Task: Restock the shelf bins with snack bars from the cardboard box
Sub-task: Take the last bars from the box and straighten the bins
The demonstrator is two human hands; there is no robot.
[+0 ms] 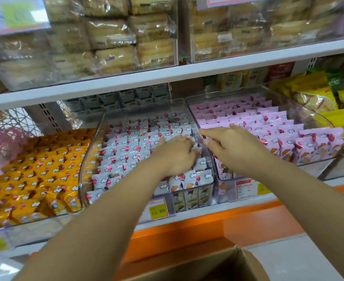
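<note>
— What did the bars look like?

— The white bars (130, 151) had pale wrappers printed with red balloons and small clouds. They were packed tight in the clear bin (86, 171) on the lower shelf, nearly filling it.

— And the hands?

— The left hand (177, 157) was down on the bars near the bin's right wall. Its fingers were bent in among the packets with the tips hidden, so I could not tell whether it gripped one. The right hand (236, 145) hovered over that same wall, fingers stretched out loosely toward the bin, holding nothing.

— What was around the bin?

— Orange bars (41, 171) were in the bin just left of it, and pink bars (278, 126) in the one touching its right side. A price tag (158, 209) hung on its front. Pastry packs (114, 43) sat on the shelf above, whose edge overhung the bin's back. The box (217, 266) stood open below and in front of the bin; I could not see inside it.

— Which way did the bars point?

— They stood on end, long axis roughly upright and leaning back, printed faces toward the bin's front, in rows running front to back.
</note>
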